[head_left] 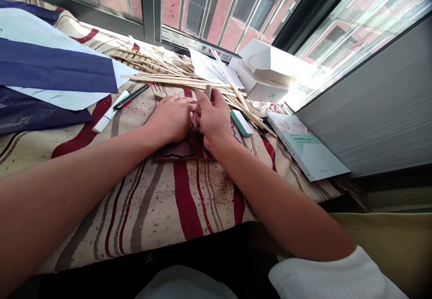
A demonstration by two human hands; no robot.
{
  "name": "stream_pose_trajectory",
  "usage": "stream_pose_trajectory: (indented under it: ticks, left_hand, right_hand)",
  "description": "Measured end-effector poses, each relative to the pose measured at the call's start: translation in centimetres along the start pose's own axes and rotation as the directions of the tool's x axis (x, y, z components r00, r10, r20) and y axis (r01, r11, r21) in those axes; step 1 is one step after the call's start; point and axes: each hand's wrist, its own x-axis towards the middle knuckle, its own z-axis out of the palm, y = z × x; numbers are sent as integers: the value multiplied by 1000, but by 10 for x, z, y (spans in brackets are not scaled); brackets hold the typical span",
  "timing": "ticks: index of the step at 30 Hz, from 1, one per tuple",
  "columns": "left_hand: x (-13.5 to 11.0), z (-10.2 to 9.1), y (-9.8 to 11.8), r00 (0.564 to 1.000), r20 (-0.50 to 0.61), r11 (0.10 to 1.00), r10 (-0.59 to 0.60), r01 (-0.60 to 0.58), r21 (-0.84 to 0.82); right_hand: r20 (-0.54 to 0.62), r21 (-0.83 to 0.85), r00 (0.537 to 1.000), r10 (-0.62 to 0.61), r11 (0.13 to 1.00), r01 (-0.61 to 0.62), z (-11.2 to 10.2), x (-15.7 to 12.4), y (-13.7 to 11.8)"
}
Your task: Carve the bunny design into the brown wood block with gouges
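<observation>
A flat dark reddish-brown board [175, 151] with black curvy outlines drawn on it lies on the striped cloth. My left hand [175, 118] rests over its left part, fingers stretched forward and thumb side close to my right hand. Wrapped round a carving tool [208, 92], my right hand [214, 118] is above the board's middle. Only the tool's round greyish-brown handle end sticks up; its tip is hidden by my fingers. Just beyond my left fingertips sits a small beige lump [159, 95]. Crumbs and shavings lie scattered around the board.
Thin wooden sticks [168, 80] lie piled behind my hands. A green-and-white eraser-like block [241, 123] and a book [307, 148] are at right. On the left are a white marker [110, 111], a black pen [132, 96] and folded blue-white sheets [57, 65]. A white box [266, 76] stands by the window.
</observation>
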Motion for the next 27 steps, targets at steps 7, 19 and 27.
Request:
stream_pose_trajectory:
  ticks: [7,19,27]
  left_hand:
    - [2,3,-3,1000,-22,999,8,-9,-35]
    - [0,3,-4,997,-54,999,47,-46,10]
    - [3,7,-6,992,-77,995,98,-98,8]
  right_hand:
    - [-33,166,988,152,975,-145,3,-7,-15]
    - [239,213,967,85,967,-138,-11,-2,-26]
    - [302,44,950,-77,997,66,-6,2,-12]
